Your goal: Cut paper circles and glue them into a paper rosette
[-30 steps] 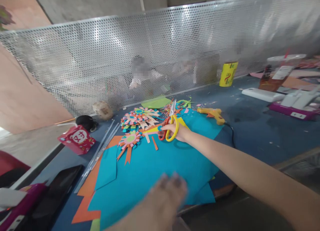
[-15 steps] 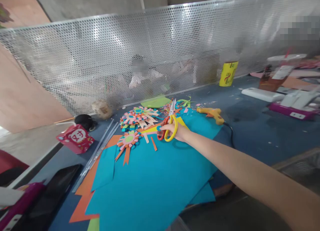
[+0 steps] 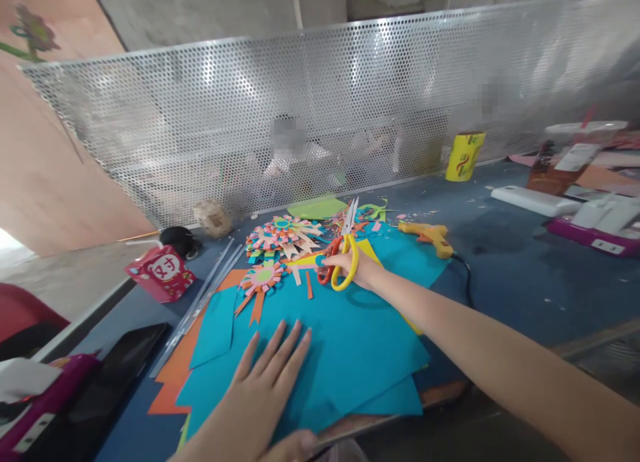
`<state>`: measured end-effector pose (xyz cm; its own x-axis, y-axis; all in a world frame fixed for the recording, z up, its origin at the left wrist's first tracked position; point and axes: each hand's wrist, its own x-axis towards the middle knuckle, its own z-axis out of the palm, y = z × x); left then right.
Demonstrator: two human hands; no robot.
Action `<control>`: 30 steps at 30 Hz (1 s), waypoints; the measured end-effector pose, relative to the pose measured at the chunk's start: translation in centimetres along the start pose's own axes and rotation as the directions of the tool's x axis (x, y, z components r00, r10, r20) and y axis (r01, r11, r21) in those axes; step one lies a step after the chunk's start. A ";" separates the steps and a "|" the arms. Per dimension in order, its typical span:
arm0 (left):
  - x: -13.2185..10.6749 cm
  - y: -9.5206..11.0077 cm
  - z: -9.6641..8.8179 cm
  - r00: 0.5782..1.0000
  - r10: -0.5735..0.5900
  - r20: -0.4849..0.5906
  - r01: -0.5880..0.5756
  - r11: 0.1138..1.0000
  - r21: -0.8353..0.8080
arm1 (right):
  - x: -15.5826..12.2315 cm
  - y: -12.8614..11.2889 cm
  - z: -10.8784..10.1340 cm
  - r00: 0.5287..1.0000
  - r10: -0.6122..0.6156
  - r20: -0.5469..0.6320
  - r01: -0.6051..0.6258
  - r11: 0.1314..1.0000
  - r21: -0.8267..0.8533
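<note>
My left hand (image 3: 267,389) lies on a large sheet of blue paper (image 3: 360,355), palm down with its fingers spread. My right hand (image 3: 347,265) is closed around a pair of scissors (image 3: 349,235) with red and yellow handles, the blades pointing away from me. A small blue paper disc (image 3: 320,260) shows at its fingertips; whether they hold it I cannot tell. Yellow paper (image 3: 369,251) shows behind that hand. Left of it lies a paper rosette (image 3: 261,279) with orange tails, beside loose strips of orange paper (image 3: 309,285). More layered rosettes (image 3: 283,232) are heaped farther back.
A yellow glue gun (image 3: 427,235) with a black cord lies at the right. Clear sticks (image 3: 200,302), a phone (image 3: 125,362) and a red box (image 3: 163,272) are at the left. Behind stand a perforated metal screen (image 3: 240,109) and a yellow container (image 3: 465,157).
My left hand has come into view and rests on the blue paper. The blue sheet has shifted, exposing more yellow at its right edge. My right hand still holds the scissors.
</note>
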<state>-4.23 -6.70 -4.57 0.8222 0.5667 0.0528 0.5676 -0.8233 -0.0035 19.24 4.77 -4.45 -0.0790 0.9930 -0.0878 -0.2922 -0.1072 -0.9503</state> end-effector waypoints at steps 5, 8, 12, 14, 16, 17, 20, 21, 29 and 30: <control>1.5 -2.7 -2.3 0.947 -0.320 -0.032 0.296 0.905 -0.304 | -0.8 -0.9 0.4 0.994 -0.085 0.067 0.092 0.991 -0.094; 4.5 -2.7 -2.6 0.839 -0.506 -0.202 0.291 0.730 -0.618 | -2.0 -1.3 1.2 0.980 -0.111 0.165 0.136 0.980 -0.144; 7.4 -2.5 -2.0 0.791 -0.561 -0.245 0.035 0.440 -0.897 | -3.7 -1.3 2.4 0.956 -0.088 0.280 0.157 0.959 -0.235; 7.7 -2.4 -1.5 0.781 -0.568 -0.261 -0.059 0.349 -0.935 | -4.2 -1.3 2.7 0.945 -0.066 0.320 0.162 0.944 -0.286; 7.6 -2.3 -1.0 0.772 -0.586 -0.244 -0.116 0.248 -0.962 | -4.5 -1.2 2.8 0.937 -0.047 0.347 0.167 0.931 -0.324; 7.5 -2.3 -0.8 0.776 -0.593 -0.215 -0.133 0.180 -0.975 | -4.6 -1.1 2.8 0.934 -0.038 0.354 0.166 0.927 -0.337; 7.3 -2.2 -0.6 0.789 -0.601 -0.126 -0.174 -0.023 -0.984 | -4.6 -0.8 2.7 0.931 -0.005 0.366 0.146 0.922 -0.358; 7.3 -2.3 -0.6 0.788 -0.605 -0.110 -0.190 -0.069 -0.979 | -4.6 -0.7 2.6 0.931 0.001 0.365 0.141 0.921 -0.362; 7.4 -3.7 -0.3 0.718 -0.695 -0.036 -0.229 -0.187 -0.955 | -3.5 -1.5 0.4 0.989 -0.126 0.080 0.146 0.721 -0.677; 7.4 -3.9 -0.3 0.704 -0.710 -0.036 -0.224 -0.174 -0.959 | -3.2 -1.6 -0.1 0.987 -0.158 0.012 0.104 0.593 -0.798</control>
<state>-0.36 0.68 -3.82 0.1744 0.9818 0.0752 -0.3230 -0.0150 0.9463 20.07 1.81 -2.65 -0.0428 0.9968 0.0670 0.5794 0.0794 -0.8112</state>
